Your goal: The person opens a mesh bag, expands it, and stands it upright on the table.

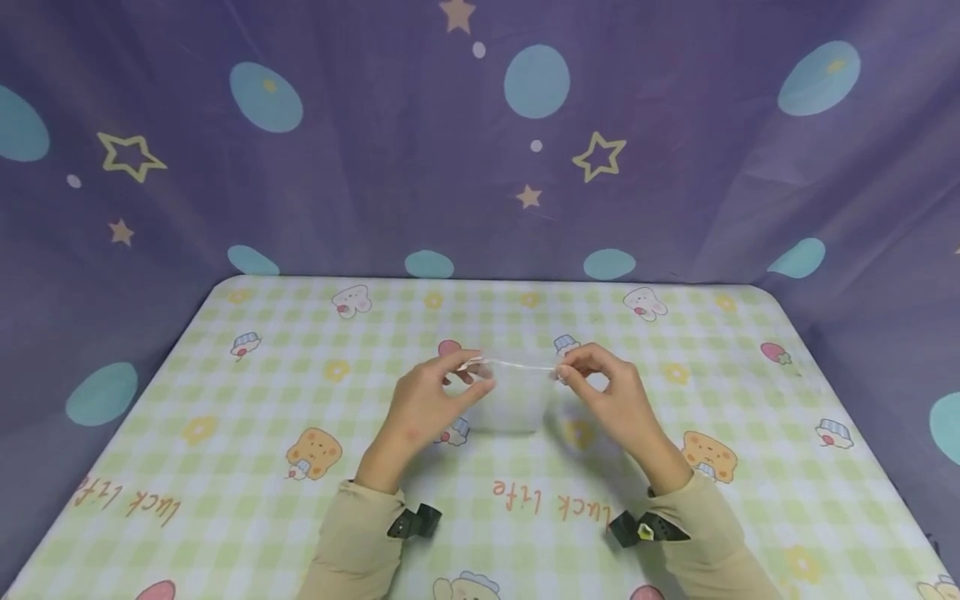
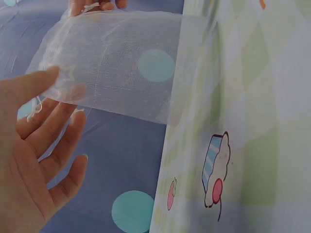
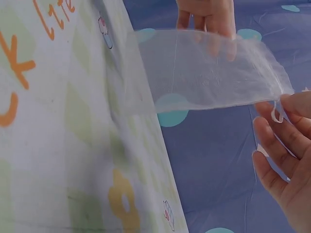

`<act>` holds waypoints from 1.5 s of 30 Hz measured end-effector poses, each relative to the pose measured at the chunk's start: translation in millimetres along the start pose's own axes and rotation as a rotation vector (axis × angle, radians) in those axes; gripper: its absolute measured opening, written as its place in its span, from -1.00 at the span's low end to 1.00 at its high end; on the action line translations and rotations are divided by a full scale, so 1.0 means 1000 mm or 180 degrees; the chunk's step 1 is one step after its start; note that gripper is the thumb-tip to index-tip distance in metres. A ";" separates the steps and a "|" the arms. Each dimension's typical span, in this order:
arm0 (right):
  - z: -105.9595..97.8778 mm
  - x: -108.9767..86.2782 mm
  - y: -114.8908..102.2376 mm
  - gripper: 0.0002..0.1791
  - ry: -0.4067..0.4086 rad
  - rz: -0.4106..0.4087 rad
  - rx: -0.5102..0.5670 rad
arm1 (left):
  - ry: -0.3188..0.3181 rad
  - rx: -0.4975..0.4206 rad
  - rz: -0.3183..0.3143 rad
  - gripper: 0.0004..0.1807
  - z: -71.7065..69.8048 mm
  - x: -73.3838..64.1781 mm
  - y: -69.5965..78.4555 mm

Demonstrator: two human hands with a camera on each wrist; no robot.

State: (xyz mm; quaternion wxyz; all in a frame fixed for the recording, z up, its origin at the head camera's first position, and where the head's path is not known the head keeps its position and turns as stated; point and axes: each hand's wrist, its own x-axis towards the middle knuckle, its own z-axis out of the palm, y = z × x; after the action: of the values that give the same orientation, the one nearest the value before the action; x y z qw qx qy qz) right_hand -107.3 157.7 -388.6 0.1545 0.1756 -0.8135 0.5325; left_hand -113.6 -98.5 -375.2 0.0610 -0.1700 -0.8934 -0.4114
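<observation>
A small sheer white drawstring bag [image 1: 513, 404] hangs between both hands, its top edge stretched level above the table. The left hand [image 1: 431, 400] pinches the top left corner. In the left wrist view its thumb lies in front of the thin mesh and fingers show through behind it. At the opposite corner, the right hand [image 1: 615, 392] pinches the bag's edge between thumb and forefinger. A loop of white cord [image 3: 278, 114] sticks out beside the right fingertips, and another cord end [image 2: 35, 108] dangles by the left hand. Nothing shows inside the see-through bag.
A table covered with a green-and-white checked cloth [image 1: 262, 400], printed with cartoon figures, lies under the hands. Purple curtain fabric [image 1: 375, 167] with stars and blue ovals surrounds its back and sides. Dark straps with small devices [image 1: 416, 522] sit at both wrists.
</observation>
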 end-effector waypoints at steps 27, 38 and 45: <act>0.007 -0.003 -0.001 -0.95 -0.0179 0.0162 0.0142 | 0.0469 -0.0436 0.0370 -0.87 0.005 -0.001 0.007; 0.004 -0.003 -0.003 -0.91 -0.0002 0.0195 0.0388 | 0.0474 -0.0389 0.0415 -0.94 0.009 0.000 0.007; 0.006 -0.003 -0.001 -0.90 -0.0404 0.0302 0.0274 | 0.0735 -0.0502 0.0436 -0.94 0.008 0.000 0.009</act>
State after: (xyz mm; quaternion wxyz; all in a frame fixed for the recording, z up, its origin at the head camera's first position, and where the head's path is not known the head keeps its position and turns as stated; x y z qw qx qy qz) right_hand -104.4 151.8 -391.5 0.0695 0.1768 -0.8054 0.5615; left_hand -109.7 -87.5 -374.0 0.1777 -0.1862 -0.8317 -0.4919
